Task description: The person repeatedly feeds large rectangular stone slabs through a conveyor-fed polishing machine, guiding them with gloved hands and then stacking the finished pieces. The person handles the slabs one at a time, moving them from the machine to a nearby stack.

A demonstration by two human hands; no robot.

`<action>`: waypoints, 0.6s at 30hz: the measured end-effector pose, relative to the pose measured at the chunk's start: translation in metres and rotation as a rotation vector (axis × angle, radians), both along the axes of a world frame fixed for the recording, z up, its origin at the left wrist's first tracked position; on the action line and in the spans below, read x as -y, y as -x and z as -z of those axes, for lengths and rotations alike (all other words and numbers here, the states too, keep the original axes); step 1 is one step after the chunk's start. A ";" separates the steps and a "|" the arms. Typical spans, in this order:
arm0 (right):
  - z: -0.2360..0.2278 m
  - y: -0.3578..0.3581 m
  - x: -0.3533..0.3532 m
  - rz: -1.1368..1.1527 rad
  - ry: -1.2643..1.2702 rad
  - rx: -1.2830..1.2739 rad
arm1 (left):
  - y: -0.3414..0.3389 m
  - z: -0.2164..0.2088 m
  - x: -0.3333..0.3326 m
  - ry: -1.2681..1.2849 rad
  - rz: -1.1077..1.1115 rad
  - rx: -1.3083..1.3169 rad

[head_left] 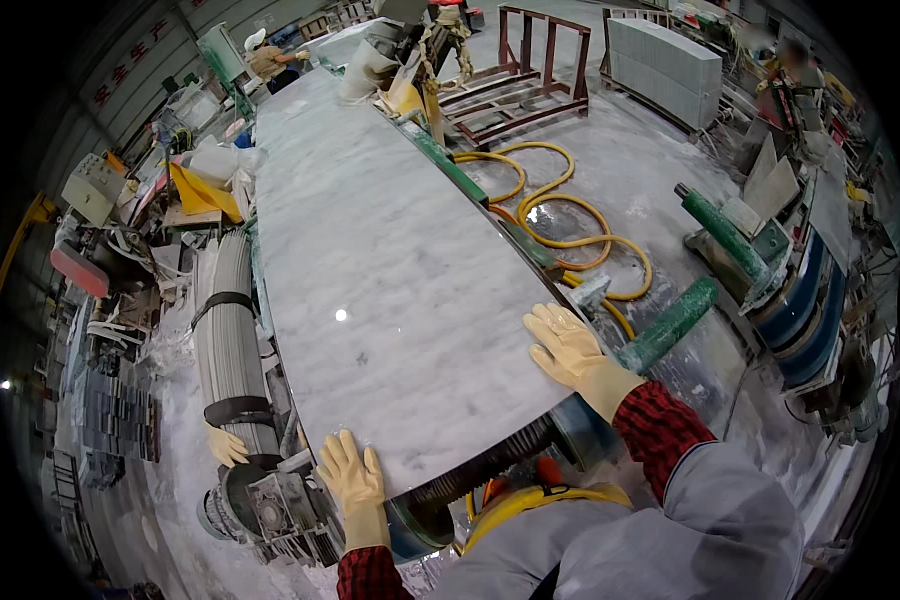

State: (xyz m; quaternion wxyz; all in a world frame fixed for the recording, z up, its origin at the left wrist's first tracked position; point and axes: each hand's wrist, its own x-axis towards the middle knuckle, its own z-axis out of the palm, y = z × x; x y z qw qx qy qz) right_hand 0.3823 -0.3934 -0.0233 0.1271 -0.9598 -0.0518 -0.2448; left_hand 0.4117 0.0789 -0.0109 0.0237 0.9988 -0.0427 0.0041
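Note:
A long slab of white, grey-veined stone [380,260] lies flat in front of me and stretches away to the far end. My left hand [353,475], in a cream rubber glove, rests at the slab's near left corner with its fingers stretched out. On the near right edge lies my right hand [567,350], gloved the same way, its fingers flat on the stone and pointing inward. Neither hand grips anything. Below the near edge a dark ribbed roller or belt [485,475] shows between blue drum ends.
A grey ribbed bundle [232,330] and a motor [270,510] stand at the left, with a loose glove [227,445] beside them. Yellow hose [610,240] coils on the wet floor at right, near green posts [670,322]. A rusty frame [515,75] and a person [267,60] are farther off.

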 end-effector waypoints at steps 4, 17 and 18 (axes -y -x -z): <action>-0.015 -0.043 -0.003 -0.029 -0.057 -0.035 | -0.015 0.003 -0.001 0.000 0.007 0.023; 0.009 -0.101 0.015 -0.055 -0.036 0.023 | -0.018 0.010 -0.005 0.068 0.038 0.135; 0.011 -0.092 0.011 -0.010 -0.065 -0.040 | -0.019 0.008 -0.007 0.072 0.054 0.127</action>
